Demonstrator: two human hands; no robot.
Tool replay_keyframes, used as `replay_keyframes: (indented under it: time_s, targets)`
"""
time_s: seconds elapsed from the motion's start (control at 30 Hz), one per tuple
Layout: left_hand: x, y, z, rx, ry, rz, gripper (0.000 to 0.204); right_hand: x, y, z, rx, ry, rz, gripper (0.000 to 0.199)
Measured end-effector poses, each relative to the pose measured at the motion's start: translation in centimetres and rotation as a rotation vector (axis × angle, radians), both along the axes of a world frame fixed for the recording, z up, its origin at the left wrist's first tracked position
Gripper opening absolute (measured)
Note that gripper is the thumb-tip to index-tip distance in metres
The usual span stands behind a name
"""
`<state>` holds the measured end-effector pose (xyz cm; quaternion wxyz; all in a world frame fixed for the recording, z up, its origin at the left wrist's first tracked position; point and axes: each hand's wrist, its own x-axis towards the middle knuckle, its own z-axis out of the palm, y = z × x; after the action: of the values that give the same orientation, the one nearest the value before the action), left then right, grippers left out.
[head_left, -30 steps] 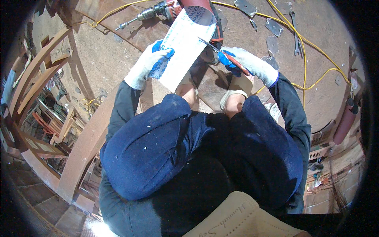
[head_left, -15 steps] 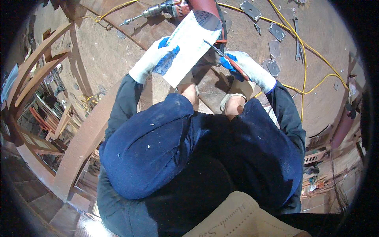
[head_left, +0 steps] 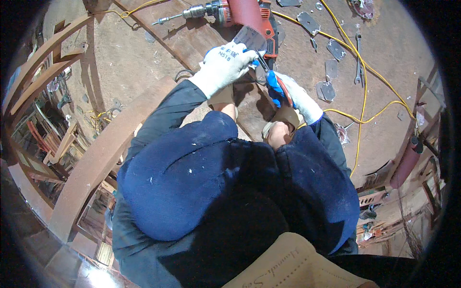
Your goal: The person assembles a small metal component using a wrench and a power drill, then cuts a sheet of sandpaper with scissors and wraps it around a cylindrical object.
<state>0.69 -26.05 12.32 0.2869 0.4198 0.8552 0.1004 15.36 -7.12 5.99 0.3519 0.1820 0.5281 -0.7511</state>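
My left hand (head_left: 223, 65), in a white glove with blue on its fingers, is closed on a thin grey glossy sheet (head_left: 249, 36); most of the sheet is hidden behind the glove. Close beside it, my right hand (head_left: 292, 93), gloved the same way, grips a pair of snips (head_left: 285, 92) by the red handles. The metal blades of the snips point up and left, at the sheet's lower right edge by my left fingertips. Whether the blades are cutting into it, I cannot tell. Both hands are above the floor, in front of my knees.
Beyond my hands lie a red-and-black power drill (head_left: 222, 12) and a dark red cylinder (head_left: 246, 13). To the right are several cut plates (head_left: 309, 22), a wrench (head_left: 358, 60) and a yellow cord (head_left: 366, 91). A curved brown wooden beam (head_left: 113, 144) runs along my left.
My left hand has moved right and turned back-up over the sheet, which was spread out with its printed face showing. The snips have shifted slightly left and down, and the hands are closer together.
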Motion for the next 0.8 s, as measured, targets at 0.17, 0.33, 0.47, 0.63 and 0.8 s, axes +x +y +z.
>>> replay_keyframes:
  time_s: [0.17,0.33,0.47,0.63,0.8]
  targets:
    - [-1.5,-2.1,-1.3,0.087,-0.145,0.059,0.031,3.5,4.6,-1.5,0.566,0.196,0.222,0.048]
    - [-0.7,-2.3,-2.8,0.051,-0.299,0.142,0.03,0.0,2.0,-1.1,0.5,-0.037,-0.219,0.037]
    - [0.1,-1.4,-1.8,0.112,-0.195,0.006,0.029,-4.6,-1.8,1.9,0.759,0.243,0.028,0.04]
    - [-0.2,-0.2,-0.2,-0.076,-0.215,-0.13,0.028,-3.6,-3.0,-1.0,0.714,0.497,-0.067,0.036]
    - [0.0,-1.4,1.1,0.191,-0.427,-0.169,0.032,0.0,-1.5,1.0,-0.144,0.073,-0.336,0.028]
